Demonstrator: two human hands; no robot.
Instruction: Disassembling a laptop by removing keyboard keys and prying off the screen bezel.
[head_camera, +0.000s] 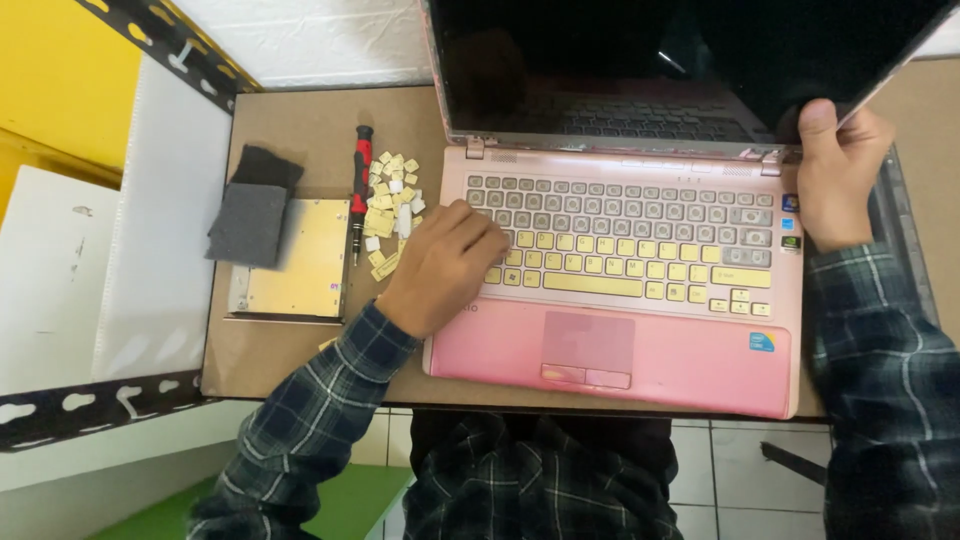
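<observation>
A pink laptop (640, 350) lies open on a brown table (300, 130). Many upper rows of its keyboard (620, 235) show bare grey sockets, while the lower rows keep cream keycaps. My left hand (440, 265) rests on the keyboard's left edge, fingers curled onto the keys; whether it pinches a keycap is hidden. My right hand (835, 175) grips the lower right corner of the dark screen (650, 60), thumb on the glass. A heap of several loose cream keycaps (392, 195) lies just left of the laptop, beside a red and black screwdriver (359, 185).
A flat gold metal drive (295, 265) lies left of the keycaps with a grey sponge (250, 215) on its corner. White boards and a black perforated shelf rail (90, 405) stand at the left. Tiled floor (740, 460) shows below the table's front edge.
</observation>
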